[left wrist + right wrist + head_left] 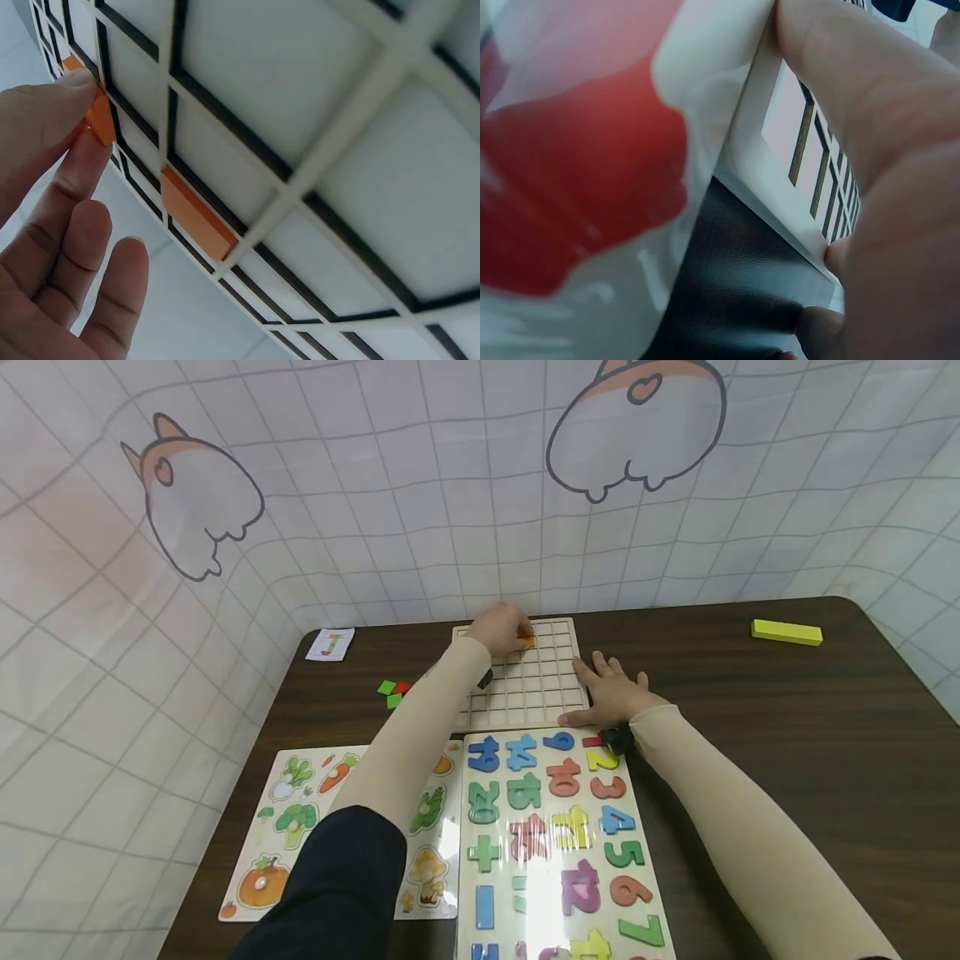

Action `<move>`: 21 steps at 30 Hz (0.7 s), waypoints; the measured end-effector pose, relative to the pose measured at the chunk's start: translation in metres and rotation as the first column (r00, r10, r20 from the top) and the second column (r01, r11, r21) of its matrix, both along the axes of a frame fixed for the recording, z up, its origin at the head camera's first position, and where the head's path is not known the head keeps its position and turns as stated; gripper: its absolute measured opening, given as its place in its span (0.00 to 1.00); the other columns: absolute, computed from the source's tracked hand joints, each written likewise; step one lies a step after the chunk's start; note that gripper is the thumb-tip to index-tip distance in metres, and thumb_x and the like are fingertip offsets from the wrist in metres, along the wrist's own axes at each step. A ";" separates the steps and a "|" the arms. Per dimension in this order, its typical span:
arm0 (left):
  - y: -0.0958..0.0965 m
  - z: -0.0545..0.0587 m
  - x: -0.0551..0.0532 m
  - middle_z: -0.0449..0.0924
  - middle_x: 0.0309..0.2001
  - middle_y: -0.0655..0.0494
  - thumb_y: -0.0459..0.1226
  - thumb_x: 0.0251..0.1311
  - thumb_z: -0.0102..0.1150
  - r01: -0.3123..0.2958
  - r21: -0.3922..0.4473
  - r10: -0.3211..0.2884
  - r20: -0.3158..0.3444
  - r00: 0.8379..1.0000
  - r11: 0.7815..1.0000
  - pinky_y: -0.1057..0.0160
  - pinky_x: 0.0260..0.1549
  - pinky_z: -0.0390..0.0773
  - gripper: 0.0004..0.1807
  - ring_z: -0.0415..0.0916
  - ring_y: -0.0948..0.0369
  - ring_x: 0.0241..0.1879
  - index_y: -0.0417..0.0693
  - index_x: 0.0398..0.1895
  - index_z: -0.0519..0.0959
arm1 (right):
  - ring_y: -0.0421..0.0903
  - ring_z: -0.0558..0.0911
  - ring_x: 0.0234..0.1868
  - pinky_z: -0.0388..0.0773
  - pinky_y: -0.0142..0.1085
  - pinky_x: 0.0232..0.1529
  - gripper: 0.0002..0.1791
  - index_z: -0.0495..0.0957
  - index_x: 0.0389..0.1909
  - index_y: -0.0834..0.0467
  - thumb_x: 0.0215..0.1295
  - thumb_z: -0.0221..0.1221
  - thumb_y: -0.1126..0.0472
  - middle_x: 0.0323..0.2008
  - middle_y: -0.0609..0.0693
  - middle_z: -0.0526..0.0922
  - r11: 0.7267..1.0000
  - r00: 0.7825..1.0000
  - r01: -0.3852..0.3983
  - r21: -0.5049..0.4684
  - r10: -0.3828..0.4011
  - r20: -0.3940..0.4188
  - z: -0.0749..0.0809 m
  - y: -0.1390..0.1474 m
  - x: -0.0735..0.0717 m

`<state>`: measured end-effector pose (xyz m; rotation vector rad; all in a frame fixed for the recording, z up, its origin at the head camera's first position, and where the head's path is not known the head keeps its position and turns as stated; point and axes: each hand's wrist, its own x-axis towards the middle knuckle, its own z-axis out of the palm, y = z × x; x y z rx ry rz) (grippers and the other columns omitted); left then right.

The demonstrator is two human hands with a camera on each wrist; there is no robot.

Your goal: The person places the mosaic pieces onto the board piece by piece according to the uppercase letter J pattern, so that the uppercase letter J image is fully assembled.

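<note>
My left hand [495,631] reaches over the far part of a pale grid board [551,693]. Its thumb and index finger pinch a thin orange tile [101,120] at one of the cells, while the other fingers hang free. Another orange tile [196,214] sits in a nearby cell in the left wrist view. On the board's right edge rests my right hand [613,693], fingers spread, with the thumb at the near right corner. The right wrist view shows this thumb [900,97] close up against the board's frame.
A number puzzle board [517,868] adjoins the grid board's near edge, with a vegetable puzzle board [446,831] to its left. Green tiles [386,687] and a red tile [402,687] lie left of the grid. A card [330,645] and a yellow block [786,632] lie farther out.
</note>
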<state>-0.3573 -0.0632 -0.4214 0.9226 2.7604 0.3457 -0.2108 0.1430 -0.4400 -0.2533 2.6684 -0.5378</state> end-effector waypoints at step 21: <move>-0.028 0.003 -0.001 0.85 0.58 0.53 0.41 0.71 0.64 -0.062 0.001 0.062 0.043 0.997 0.998 0.57 0.62 0.80 0.17 0.80 0.57 0.60 0.50 0.60 0.84 | 0.73 0.36 0.83 0.35 0.81 0.72 0.65 0.37 0.85 0.55 0.62 0.64 0.29 0.83 0.69 0.31 1.000 0.999 0.013 -0.025 -0.013 0.032 0.002 -0.002 -0.002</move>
